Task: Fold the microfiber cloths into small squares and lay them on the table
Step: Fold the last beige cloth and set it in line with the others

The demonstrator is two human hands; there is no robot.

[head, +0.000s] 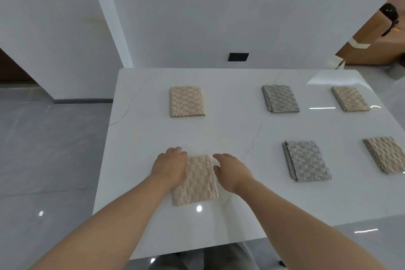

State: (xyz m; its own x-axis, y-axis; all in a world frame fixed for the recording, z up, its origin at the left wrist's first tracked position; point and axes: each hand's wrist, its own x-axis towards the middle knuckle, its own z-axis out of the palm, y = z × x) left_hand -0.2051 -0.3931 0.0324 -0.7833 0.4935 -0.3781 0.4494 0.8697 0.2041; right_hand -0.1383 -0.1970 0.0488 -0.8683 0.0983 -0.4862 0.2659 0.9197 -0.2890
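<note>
A folded beige cloth (198, 181) lies near the front left of the white table (241, 129). My left hand (169, 165) rests on the cloth's left edge, its fingers bent over the far left corner. My right hand (232, 171) hovers just beside the cloth's right edge with relaxed fingers and holds nothing. Several other folded cloths lie flat: a beige one (186, 101) at the back left, a grey one (280, 98) at the back middle, a beige one (350, 98) at the back right, a grey one (306, 160) at the front middle, a beige one (386, 154) at the front right edge.
A white wall with a black plate (238, 57) stands behind the table. A wooden piece of furniture (372, 35) shows at the upper right. Grey glossy floor (48, 149) runs along the table's left side.
</note>
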